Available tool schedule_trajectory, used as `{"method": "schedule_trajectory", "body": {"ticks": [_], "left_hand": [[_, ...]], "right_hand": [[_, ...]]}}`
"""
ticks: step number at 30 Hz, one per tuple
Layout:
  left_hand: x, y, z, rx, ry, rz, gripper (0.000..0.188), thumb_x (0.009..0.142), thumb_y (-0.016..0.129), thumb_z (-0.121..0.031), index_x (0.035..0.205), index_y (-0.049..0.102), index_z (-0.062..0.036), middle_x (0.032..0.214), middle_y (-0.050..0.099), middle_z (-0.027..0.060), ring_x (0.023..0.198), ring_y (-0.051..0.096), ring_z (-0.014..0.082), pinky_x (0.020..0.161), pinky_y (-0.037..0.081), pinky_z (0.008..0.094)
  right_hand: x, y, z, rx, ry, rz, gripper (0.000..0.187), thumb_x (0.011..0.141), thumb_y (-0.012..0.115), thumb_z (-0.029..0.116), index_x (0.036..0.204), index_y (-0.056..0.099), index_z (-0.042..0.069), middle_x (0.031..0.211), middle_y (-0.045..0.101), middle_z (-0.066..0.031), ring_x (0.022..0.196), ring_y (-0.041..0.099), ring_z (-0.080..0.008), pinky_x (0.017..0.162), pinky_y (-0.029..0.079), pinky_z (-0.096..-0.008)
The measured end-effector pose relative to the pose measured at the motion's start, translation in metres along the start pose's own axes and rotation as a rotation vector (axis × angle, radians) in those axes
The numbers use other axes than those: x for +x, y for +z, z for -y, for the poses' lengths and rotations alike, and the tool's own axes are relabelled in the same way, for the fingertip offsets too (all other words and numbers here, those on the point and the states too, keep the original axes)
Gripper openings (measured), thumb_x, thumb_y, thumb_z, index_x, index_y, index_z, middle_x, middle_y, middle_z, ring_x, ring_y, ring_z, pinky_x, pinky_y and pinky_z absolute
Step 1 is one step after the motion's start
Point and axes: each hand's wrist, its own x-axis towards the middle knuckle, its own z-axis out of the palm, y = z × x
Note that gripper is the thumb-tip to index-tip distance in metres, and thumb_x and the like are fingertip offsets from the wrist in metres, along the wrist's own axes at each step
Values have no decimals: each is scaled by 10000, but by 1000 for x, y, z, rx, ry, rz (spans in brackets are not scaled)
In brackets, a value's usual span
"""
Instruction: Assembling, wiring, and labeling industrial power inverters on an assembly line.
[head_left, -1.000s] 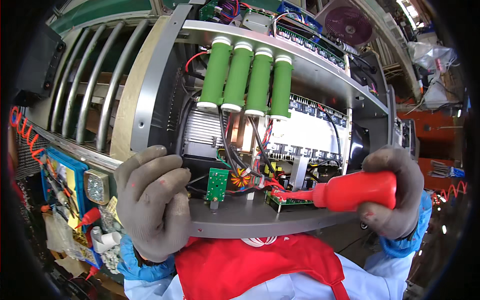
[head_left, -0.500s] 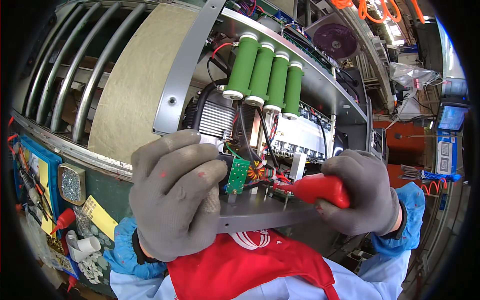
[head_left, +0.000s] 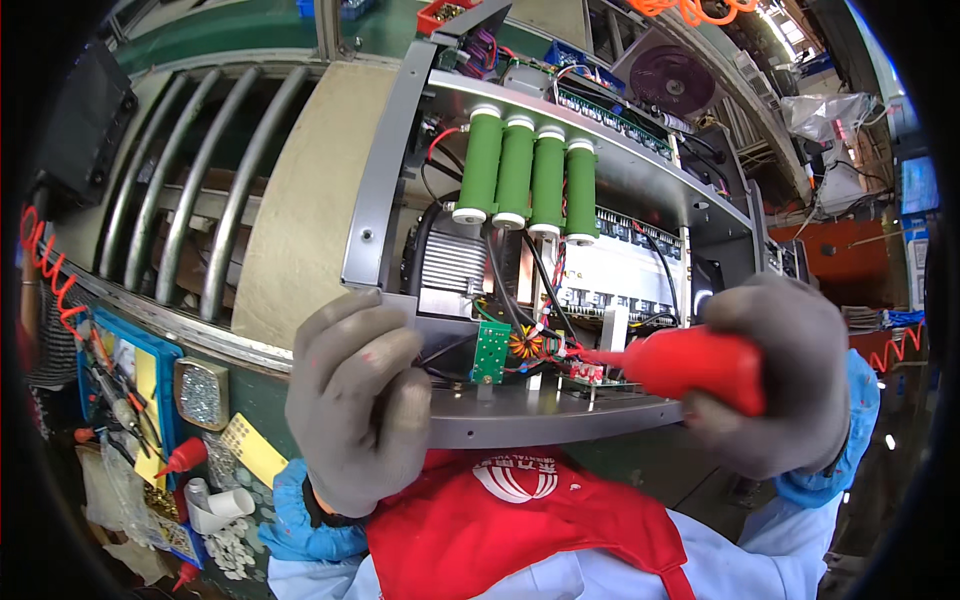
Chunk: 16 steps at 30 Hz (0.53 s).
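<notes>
My right hand (head_left: 780, 370), in a grey glove, is closed round a red squeeze bottle (head_left: 690, 370). The bottle lies nearly level, its thin red nozzle pointing left at a red-and-white connector block (head_left: 586, 373) with wires. My left hand (head_left: 360, 400), gloved too, has its fingers curled over the near left corner of a grey metal chassis (head_left: 560, 425); part of that grip is hidden. Between the hands are a small green circuit board (head_left: 490, 352) and a copper-wound ring coil (head_left: 526, 342). Green cylindrical resistors (head_left: 515, 175) stand in a row farther back.
Left of the chassis lie a beige board (head_left: 305, 190) and metal rollers (head_left: 245, 190). A tin of small metal parts (head_left: 201, 393), a blue tray (head_left: 110, 350) with tools and another red bottle (head_left: 184, 457) sit at the lower left. An orange coiled hose (head_left: 690, 10) hangs at the top.
The view has shifted, so the chassis appears slightly lower and farther right. The bottle has turned more level and its nozzle has drawn slightly back from the wires. My left hand remains at the corner.
</notes>
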Motion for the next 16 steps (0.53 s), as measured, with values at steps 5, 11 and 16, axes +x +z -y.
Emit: {"method": "schedule_trajectory", "body": {"ticks": [5,11,16], "left_hand": [[-2,-38,-40,-351,-158,188,343,838,664,-211,1039,672,66,1081,652,234,773,661,258,676,538,346],[-22,-37,-80,-1190,-714,22,771,856,693,-500,1358,431,24,1270,560,150,1160,566,260,1001,451,381],[-69,-84,-17,-857,-878,-309,583,871,670,-533,1196,535,-69,1053,648,151,927,633,288,847,523,440]], "right_hand": [[-20,36,10,118,-141,-575,557,646,795,209,1121,585,6,975,591,-109,772,619,-233,701,544,-394],[25,110,65,71,-609,-835,257,840,575,122,1073,601,18,882,581,-121,746,604,-229,701,521,-373],[9,76,42,-12,-401,372,568,782,701,305,1302,550,135,1149,589,-137,1055,626,-261,988,481,-437]]}}
